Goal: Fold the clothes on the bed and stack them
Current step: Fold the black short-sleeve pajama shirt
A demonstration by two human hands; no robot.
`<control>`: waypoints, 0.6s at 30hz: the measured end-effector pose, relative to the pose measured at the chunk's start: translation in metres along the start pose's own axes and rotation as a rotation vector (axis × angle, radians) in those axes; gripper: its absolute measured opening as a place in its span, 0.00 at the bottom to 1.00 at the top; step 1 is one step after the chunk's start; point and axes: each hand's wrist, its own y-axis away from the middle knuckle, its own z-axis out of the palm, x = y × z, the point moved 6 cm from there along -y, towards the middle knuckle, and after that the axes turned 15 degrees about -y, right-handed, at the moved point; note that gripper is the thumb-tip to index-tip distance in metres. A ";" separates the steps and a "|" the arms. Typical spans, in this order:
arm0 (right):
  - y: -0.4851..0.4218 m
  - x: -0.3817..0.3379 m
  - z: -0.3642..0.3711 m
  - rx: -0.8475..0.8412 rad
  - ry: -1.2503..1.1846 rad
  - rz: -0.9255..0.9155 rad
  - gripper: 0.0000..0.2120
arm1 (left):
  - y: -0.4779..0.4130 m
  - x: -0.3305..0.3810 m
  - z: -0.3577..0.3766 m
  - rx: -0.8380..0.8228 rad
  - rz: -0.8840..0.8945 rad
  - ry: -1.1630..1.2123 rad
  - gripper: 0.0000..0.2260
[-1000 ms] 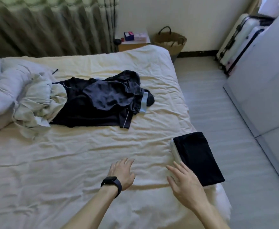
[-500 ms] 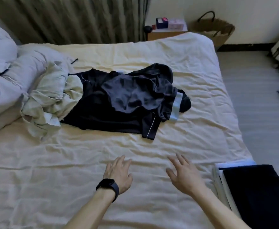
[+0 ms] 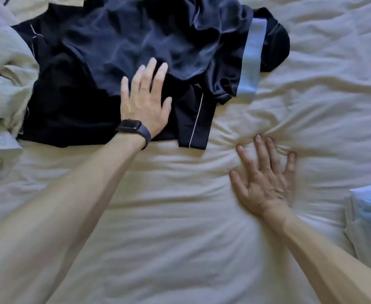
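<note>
Pale crumpled garment: lies bunched toward the bed's left edge, with its right side touching the dark clothes.
Dark clothes: an unfolded heap on the far half of the bed, left of its middle, with black fabric flat on the sheet.
Navy garment: shiny and rumpled, on top of the black fabric. A light blue band runs down its right side.
White piping: a thin line along a dark flap at the heap's near right corner.
Left hand: lies palm down on the dark clothes at the navy garment's near hem. Its fingers are straight and spread and grasp nothing.
Watch: a dark band on the left wrist, at the heap's near edge.
Right hand: presses palm down on the bare sheet, just beside the dark flap and apart from it. Its fingers are splayed and released, and creases fan out around them.
Folded stack: pale and dark layers toward the bed's right edge, well apart from the heap and cut off by the frame.
</note>
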 end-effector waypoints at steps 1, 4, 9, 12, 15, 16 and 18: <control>0.000 0.000 0.001 0.018 -0.003 -0.011 0.33 | -0.015 -0.006 0.011 -0.070 -0.076 -0.003 0.23; -0.001 0.001 -0.001 0.027 -0.012 -0.016 0.33 | -0.028 -0.005 0.022 -0.217 -0.202 0.089 0.14; -0.006 0.001 0.000 -0.150 0.024 0.086 0.33 | 0.038 0.014 -0.050 0.011 -0.199 0.606 0.11; -0.006 0.008 0.002 -0.387 0.022 0.219 0.34 | 0.110 0.029 -0.096 -0.081 -0.092 0.834 0.09; -0.022 -0.011 -0.028 -0.687 -0.073 0.341 0.37 | 0.174 0.007 -0.145 -0.165 -0.196 0.888 0.08; -0.022 -0.024 -0.046 -0.744 -0.171 0.410 0.38 | 0.194 -0.001 -0.158 -0.193 -0.261 0.909 0.04; -0.010 -0.059 -0.083 -0.738 -0.448 0.494 0.42 | 0.231 -0.020 -0.187 -0.249 -0.359 0.944 0.05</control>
